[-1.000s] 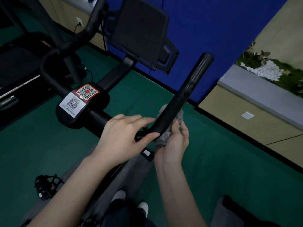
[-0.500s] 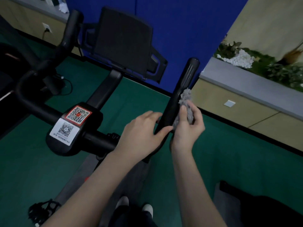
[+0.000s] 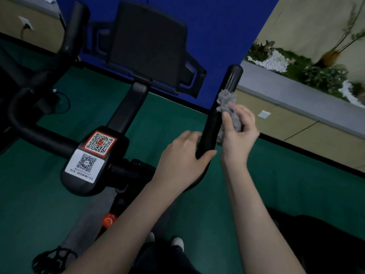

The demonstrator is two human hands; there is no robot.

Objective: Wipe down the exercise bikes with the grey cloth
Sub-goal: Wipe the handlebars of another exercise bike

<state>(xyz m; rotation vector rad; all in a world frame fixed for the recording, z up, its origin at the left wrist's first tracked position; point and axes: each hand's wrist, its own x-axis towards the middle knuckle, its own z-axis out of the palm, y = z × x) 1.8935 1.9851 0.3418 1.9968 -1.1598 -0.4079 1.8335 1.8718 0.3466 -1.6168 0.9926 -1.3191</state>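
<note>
A black exercise bike fills the middle of the head view, with a hub carrying two QR stickers (image 3: 92, 153) and a dark screen (image 3: 150, 46) behind it. Its right handlebar (image 3: 227, 91) rises toward the blue wall. My right hand (image 3: 239, 133) pinches a bunched grey cloth (image 3: 227, 103) against the right side of that bar, a little below its tip. Lower down, my left hand (image 3: 183, 157) grips the same bar near its bend. The left handlebar (image 3: 73, 30) stands free at the upper left.
Green floor surrounds the bike. A blue wall stands behind, and a low ledge with plants and white stones (image 3: 296, 68) runs along the right. A pedal (image 3: 49, 262) and an orange knob (image 3: 109, 218) sit below the hub. My shoes (image 3: 177, 242) show at the bottom.
My right hand has slid the cloth up the right handlebar from near its bend toward the tip. My left hand has kept its hold lower on the bar.
</note>
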